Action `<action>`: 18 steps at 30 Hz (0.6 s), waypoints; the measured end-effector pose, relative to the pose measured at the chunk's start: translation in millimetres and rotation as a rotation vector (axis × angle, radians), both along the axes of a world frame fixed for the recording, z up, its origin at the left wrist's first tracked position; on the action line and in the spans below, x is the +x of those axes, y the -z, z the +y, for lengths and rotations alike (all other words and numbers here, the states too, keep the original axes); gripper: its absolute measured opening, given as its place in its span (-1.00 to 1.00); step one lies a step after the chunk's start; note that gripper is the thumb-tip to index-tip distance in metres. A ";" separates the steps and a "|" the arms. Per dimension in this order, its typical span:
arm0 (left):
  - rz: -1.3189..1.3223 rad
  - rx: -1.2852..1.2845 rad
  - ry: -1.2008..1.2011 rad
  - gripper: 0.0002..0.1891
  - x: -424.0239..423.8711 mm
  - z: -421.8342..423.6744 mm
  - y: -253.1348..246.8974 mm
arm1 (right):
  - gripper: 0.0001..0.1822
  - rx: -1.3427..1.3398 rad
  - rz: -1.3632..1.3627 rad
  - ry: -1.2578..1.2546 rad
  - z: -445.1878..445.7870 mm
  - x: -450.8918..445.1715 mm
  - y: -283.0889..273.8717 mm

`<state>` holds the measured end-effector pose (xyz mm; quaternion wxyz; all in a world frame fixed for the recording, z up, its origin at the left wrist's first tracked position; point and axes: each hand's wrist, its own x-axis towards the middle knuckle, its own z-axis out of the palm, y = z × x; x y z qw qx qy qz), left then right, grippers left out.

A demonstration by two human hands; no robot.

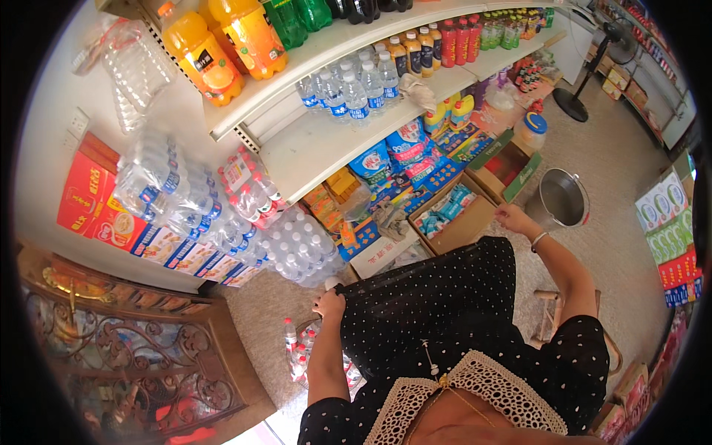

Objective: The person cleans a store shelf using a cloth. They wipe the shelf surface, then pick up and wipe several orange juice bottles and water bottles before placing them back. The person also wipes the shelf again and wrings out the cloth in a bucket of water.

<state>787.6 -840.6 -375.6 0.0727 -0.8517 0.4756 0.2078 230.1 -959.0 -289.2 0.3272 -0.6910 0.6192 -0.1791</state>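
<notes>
My left hand [330,304] is at the left edge of the black polka-dot skirt [428,300], its fingers curled. A small white object [332,282] shows just above it; whether the fingers hold it or the cloth is unclear. My right hand [517,218], with a bangle on the wrist, hovers by the corner of an opened cardboard box [456,231]. Its fingers are bent, and nothing can be made out in them. Blue-and-white packets [448,208] lie in that box. A shrink-wrapped pack of clear bottles [303,247] stands beyond my left hand.
Shelving [311,150] holds water bottles [353,92] and juice bottles [203,61]. A metal bucket [558,197] stands right of a green-edged carton [514,172]. A stool [548,317] is under my right arm. Red-capped bottles [300,356] and an ornate door [150,356] are at left.
</notes>
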 end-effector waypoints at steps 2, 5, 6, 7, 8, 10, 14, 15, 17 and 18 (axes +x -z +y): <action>-0.017 0.005 0.045 -0.62 -1.6 -2.9 6.5 | -0.81 0.009 -0.144 0.114 -22.5 -9.1 -4.0; 0.006 -0.007 0.120 -0.60 0.0 7.1 4.4 | -0.78 -0.272 -0.112 0.068 -102.4 10.2 6.2; 0.003 -0.051 0.152 -0.60 -4.9 7.0 2.3 | -0.75 -0.377 -0.165 0.089 -133.4 12.2 12.9; 0.001 -0.093 0.190 -0.59 -10.5 3.8 0.6 | -0.74 -0.450 -0.164 0.109 -161.7 14.5 5.7; -0.020 -0.091 0.188 -0.59 -12.3 1.4 1.2 | -0.72 -0.517 -0.163 0.124 -188.9 25.7 -4.0; -0.075 -0.158 0.144 -0.59 -6.1 14.2 9.5 | -0.66 -0.683 -0.204 0.126 -230.5 66.3 -29.4; -0.102 -0.282 0.068 -0.61 0.9 17.1 20.2 | -0.52 -0.582 0.063 0.207 -309.7 97.5 -55.2; -0.116 -0.284 0.053 -0.61 -2.7 14.6 20.9 | -0.47 -0.578 0.082 0.206 -324.1 101.2 -54.4; -0.147 -0.290 0.026 -0.61 -6.5 9.4 18.9 | -0.40 -0.570 0.153 0.239 -352.8 108.2 -54.0; -0.133 -0.259 0.001 -0.62 -6.3 7.4 18.5 | -0.37 -0.549 0.211 0.258 -360.7 115.6 -54.3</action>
